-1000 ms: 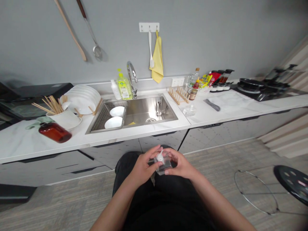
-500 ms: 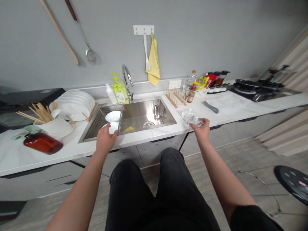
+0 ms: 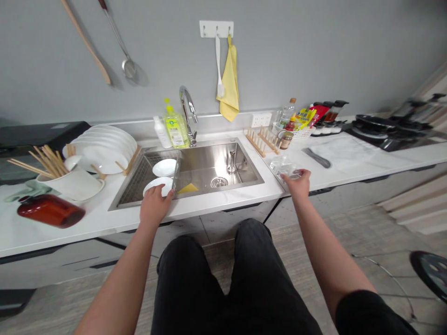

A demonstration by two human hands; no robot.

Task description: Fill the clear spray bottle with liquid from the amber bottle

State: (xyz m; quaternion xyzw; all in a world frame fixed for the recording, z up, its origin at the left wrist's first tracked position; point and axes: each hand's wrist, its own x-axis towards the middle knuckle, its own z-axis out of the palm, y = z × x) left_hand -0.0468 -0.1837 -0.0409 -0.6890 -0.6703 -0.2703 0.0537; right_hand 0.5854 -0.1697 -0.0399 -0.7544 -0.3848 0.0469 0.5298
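My left hand (image 3: pixel 156 203) is over the front edge of the sink, fingers apart and curved at the near rim of a white bowl (image 3: pixel 161 183). A second white bowl (image 3: pixel 164 167) lies just behind it; both rest in a wire drain basket (image 3: pixel 145 170) on the sink's left side. To the right, my right hand (image 3: pixel 296 184) is closed with thumb and fingers around a small clear glass (image 3: pixel 295 174) at the counter's front edge. More clear glassware (image 3: pixel 280 163) stands beside it, its outlines hard to make out.
A steel sink (image 3: pixel 206 163) with a tap (image 3: pixel 188 111) lies between my hands. On the left are white plates (image 3: pixel 104 156), a chopstick pot (image 3: pixel 71 186) and an amber bottle (image 3: pixel 50 211). Rightward are a wooden rack (image 3: pixel 262 142), a dark grey utensil (image 3: pixel 316 158) and a stove (image 3: pixel 373 130).
My view has shifted slightly. My left hand has drawn back a little from the near bowl, showing more of it. My right hand stays at the glassware with its fingers closed.
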